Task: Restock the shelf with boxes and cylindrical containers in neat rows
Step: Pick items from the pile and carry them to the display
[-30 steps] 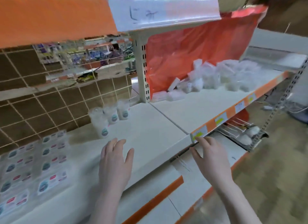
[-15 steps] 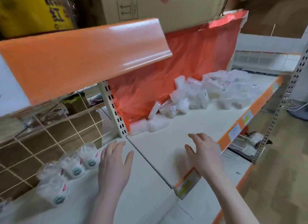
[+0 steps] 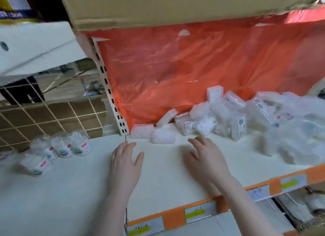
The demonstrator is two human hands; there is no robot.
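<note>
White shelf [image 3: 175, 179], both hands [image 3: 125, 163] empty, boxes [image 3: 219, 119] beyond grip

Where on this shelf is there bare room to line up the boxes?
Bare shelf runs from the orange price strip back to the two flat boxes, between the cylinders on the left and the crowded heap of packs on the right.

Clear cylindrical containers [image 3: 58, 150] with round labels cluster near the white shelf's [image 3: 167, 179] back left. Clear boxes [image 3: 207, 119] lie tumbled along its back edge, heaped toward the right.
</note>
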